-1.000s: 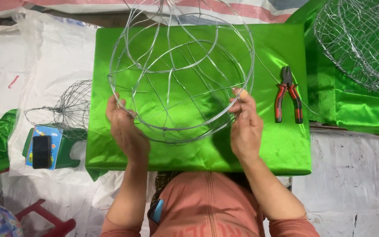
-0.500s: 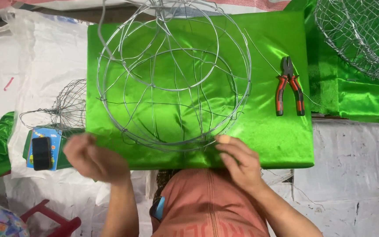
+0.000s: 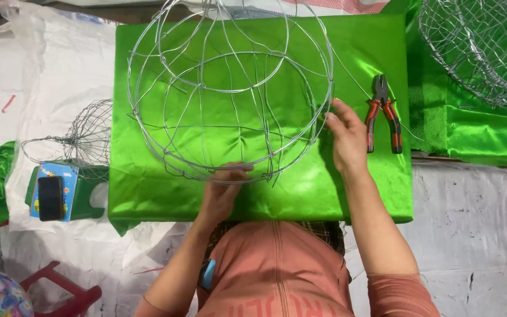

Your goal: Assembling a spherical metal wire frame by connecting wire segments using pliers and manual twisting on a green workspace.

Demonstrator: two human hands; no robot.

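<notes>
A round frame of bent silver wire rings [image 3: 230, 88] rests on a board covered in shiny green cloth [image 3: 371, 47]. My left hand [image 3: 223, 191] grips the frame's near rim at the bottom, fingers curled over the wire. At the frame's right edge my right hand [image 3: 345, 136] pinches the rim where loose wire ends stick out. Red-handled pliers [image 3: 384, 113] lie on the cloth just right of my right hand.
A finished wire mesh basket [image 3: 482, 47] sits on more green cloth at the top right. A smaller wire mesh piece [image 3: 83, 138] lies left of the board, beside a green box with a dark phone [image 3: 51, 196] on it. A red stool [image 3: 60, 290] shows at the bottom left.
The wire frame has been turned on the cloth. My left hand came off it, swung out left, then took hold of the near rim; my right hand slid up to the right edge.
</notes>
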